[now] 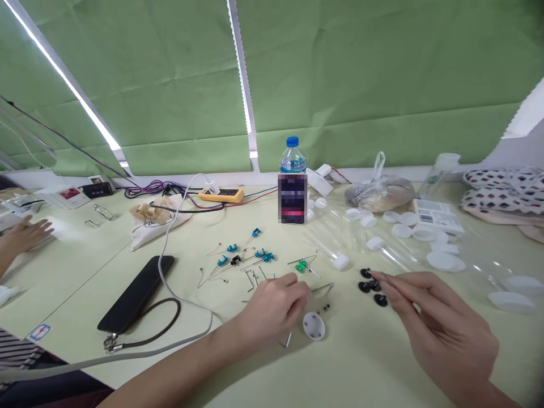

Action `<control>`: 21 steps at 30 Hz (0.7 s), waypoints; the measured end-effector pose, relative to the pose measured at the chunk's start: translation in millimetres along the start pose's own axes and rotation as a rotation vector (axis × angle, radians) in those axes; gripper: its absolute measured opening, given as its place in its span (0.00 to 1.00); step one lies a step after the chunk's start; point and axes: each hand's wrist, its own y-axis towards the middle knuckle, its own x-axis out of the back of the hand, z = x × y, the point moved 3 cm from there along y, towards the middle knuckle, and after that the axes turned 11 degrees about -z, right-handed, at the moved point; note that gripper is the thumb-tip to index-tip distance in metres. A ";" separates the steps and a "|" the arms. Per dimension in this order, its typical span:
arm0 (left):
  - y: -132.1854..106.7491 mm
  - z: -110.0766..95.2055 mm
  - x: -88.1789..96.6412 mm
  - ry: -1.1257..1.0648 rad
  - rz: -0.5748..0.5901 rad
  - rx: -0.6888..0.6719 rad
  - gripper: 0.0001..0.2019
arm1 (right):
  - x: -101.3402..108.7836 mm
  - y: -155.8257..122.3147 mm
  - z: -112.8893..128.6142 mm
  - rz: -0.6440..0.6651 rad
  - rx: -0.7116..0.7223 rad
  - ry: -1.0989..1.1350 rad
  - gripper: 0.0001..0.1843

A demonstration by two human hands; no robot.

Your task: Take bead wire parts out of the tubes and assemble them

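My left hand is closed in the middle of the table, its fingers curled inward; what they hold, if anything, is hidden. A bent metal wire shows just beyond its knuckles, and a hex key lies below it. Beside this hand is a white round cap with a few small dark bits in it. My right hand is pinched, fingertips at several black round pieces. I cannot make out what is in the pinch. A green metal clamp-like piece with thin wires lies beyond my left hand.
Several blue metal pieces with wires lie behind my left hand. A phone and white cable are at left. Clear tubes with white caps lie at right; a bottle stands behind. Another person's hand is far left.
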 end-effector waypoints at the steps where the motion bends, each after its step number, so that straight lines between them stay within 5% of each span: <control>1: 1.9 5.3 0.1 0.046 -0.017 0.015 0.13 | -0.2 0.3 -0.8 -0.004 -0.002 0.001 0.19; 7: 11.6 32.4 -3.9 0.171 -0.030 0.086 0.14 | -4.1 -1.1 0.9 0.035 -0.034 0.063 0.17; 15: 14.7 36.6 -5.1 0.028 -0.100 0.086 0.14 | -6.4 -4.1 2.2 0.084 -0.038 0.042 0.14; 21: 23.8 68.4 25.7 0.278 -0.227 0.137 0.14 | -9.2 -6.8 0.3 0.135 -0.044 0.059 0.14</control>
